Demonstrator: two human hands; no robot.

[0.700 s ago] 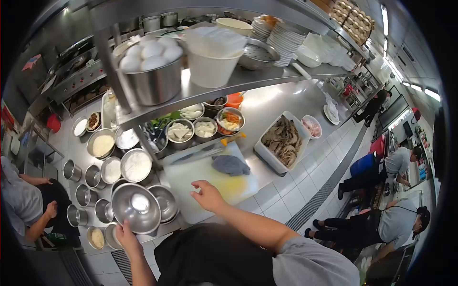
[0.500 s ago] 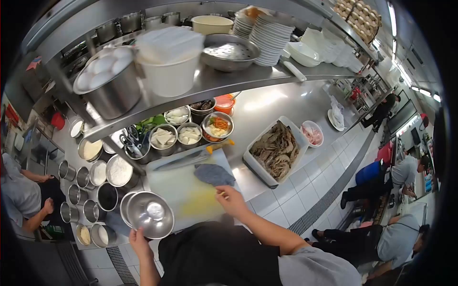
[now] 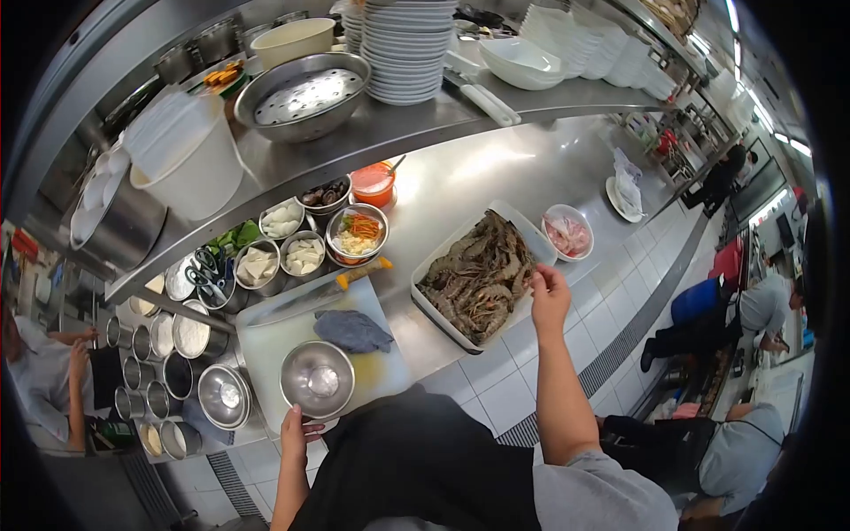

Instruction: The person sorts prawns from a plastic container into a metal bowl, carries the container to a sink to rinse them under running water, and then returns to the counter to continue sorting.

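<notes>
My left hand (image 3: 299,435) grips the near rim of a stainless steel bowl (image 3: 320,380), tilted over the near edge of a white cutting board (image 3: 266,334). A grey-blue cloth (image 3: 354,331) and a long knife with a yellow handle (image 3: 364,273) lie on this board. My right hand (image 3: 551,296) is at the right side of a plastic tub (image 3: 443,329) heaped with raw shrimp (image 3: 478,279). Its fingers are bent together right at the rim, and what they hold is hidden. A nested stack of steel bowls (image 3: 224,396) stands left of the board.
Behind the board stand steel containers of cut food (image 3: 304,254) and a pot holding scissors (image 3: 208,274). A white bowl of pink meat or seafood (image 3: 568,233) sits beyond the tub. Overhead, a steel shelf (image 3: 310,159) carries stacked plates (image 3: 407,53). Co-workers (image 3: 744,451) stand at right and left.
My left hand has taken a steel bowl from the stack to the board's near edge. My right hand has moved from beside the cloth to the shrimp tub. The view has shifted right.
</notes>
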